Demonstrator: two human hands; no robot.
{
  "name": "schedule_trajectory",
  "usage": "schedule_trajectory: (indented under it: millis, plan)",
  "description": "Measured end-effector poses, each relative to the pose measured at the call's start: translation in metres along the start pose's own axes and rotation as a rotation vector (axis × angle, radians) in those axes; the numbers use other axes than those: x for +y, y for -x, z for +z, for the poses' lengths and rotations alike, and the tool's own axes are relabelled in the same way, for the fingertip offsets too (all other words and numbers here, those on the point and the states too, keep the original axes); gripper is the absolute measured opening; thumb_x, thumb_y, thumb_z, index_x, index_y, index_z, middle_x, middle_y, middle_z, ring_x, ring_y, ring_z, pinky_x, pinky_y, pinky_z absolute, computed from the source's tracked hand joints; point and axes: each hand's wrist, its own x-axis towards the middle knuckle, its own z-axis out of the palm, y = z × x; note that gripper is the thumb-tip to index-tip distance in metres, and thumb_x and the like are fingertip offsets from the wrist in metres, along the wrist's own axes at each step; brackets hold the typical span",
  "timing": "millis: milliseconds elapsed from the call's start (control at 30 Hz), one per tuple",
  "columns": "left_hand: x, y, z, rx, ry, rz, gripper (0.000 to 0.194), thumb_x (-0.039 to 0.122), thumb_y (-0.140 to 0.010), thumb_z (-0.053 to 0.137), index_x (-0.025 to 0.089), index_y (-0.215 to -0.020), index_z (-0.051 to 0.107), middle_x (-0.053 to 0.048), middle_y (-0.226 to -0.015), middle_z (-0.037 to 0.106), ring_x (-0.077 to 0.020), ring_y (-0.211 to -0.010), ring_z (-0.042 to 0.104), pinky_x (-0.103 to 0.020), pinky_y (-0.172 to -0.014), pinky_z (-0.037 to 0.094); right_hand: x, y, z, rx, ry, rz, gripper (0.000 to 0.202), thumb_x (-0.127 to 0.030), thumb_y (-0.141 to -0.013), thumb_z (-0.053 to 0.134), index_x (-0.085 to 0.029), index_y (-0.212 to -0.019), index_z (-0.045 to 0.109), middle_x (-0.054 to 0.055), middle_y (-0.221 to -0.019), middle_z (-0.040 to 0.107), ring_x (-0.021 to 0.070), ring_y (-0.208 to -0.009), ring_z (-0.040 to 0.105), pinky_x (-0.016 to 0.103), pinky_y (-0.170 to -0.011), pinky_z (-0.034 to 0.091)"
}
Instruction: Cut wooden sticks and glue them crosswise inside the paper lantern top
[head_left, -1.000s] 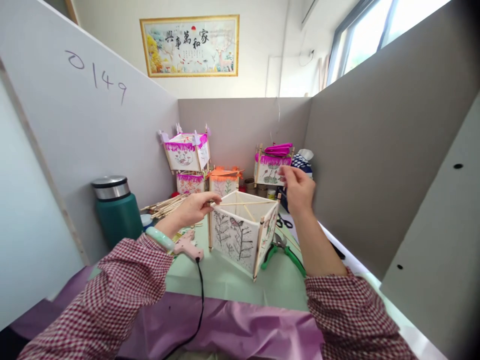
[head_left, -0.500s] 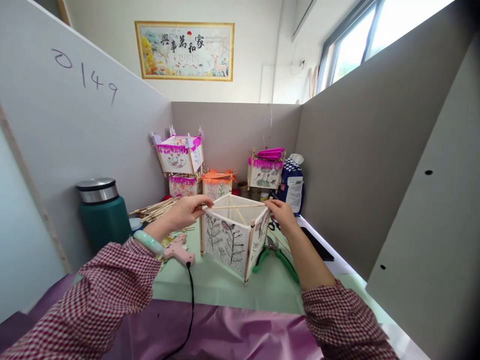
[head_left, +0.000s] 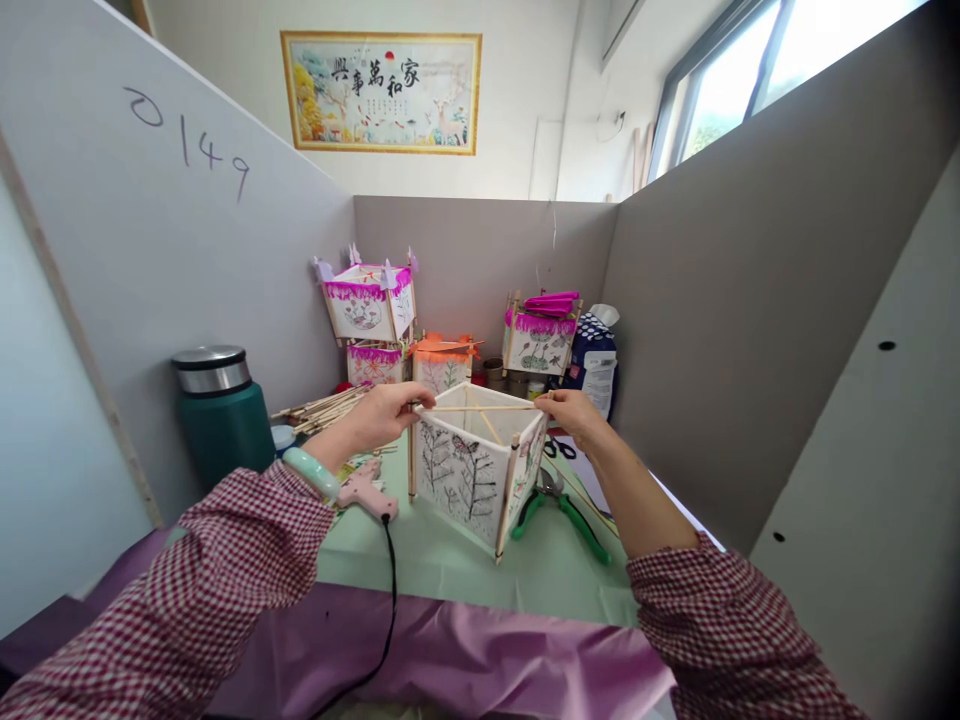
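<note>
A square paper lantern [head_left: 459, 478] with wooden corner sticks and black tree drawings stands on the green table cover, its open top facing up. Thin sticks cross inside its top, and one thin wooden stick [head_left: 484, 408] spans from the left corner to the right one. My left hand [head_left: 391, 410] is closed at the left top corner, fingers pinching the corner and the stick end there. At the right top corner, my right hand [head_left: 576, 414] pinches in the same way. Exactly what lies between the fingertips is partly hidden.
Green-handled pliers [head_left: 564, 515] and black scissors [head_left: 561, 447] lie right of the lantern. A pink glue gun [head_left: 369, 492] with a black cord lies left, near a bundle of sticks [head_left: 319, 412] and a green flask [head_left: 225, 425]. Finished lanterns [head_left: 369, 305] stand behind.
The view has shifted a little, so everything sits slightly further right and higher. Both hands stay at the lantern's top corners; the scissors show more fully beside the right wrist.
</note>
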Motion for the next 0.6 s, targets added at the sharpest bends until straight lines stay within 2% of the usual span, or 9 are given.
schedule_trajectory:
  millis: [400,600]
  plan:
    - [0.0013,0.0000,-0.0009,-0.010,-0.079,-0.018,0.021,0.012,-0.081,0.054,0.020,-0.098,0.063,-0.002,-0.089,0.068,-0.0142,-0.073,0.058,-0.026,-0.067,0.043,-0.0003,0.0033,0.0033,0.063,0.049,-0.050,0.020,-0.032,-0.090,0.057,-0.013,-0.093,0.061,0.001,-0.085,0.063,0.0108,-0.068,0.060,0.026,-0.061,0.052]
    - [-0.0008,0.0000,-0.0026,-0.032,-0.064,0.009,0.029,0.011,-0.082,0.053,0.020,-0.108,0.062,-0.004,-0.100,0.069,-0.0164,-0.085,0.061,-0.028,-0.075,0.046,-0.0005,0.0057,0.0046,0.101,0.105,-0.148,0.016,-0.028,-0.086,0.058,-0.014,-0.083,0.063,0.000,-0.073,0.063,0.0111,-0.063,0.058,0.023,-0.056,0.046]
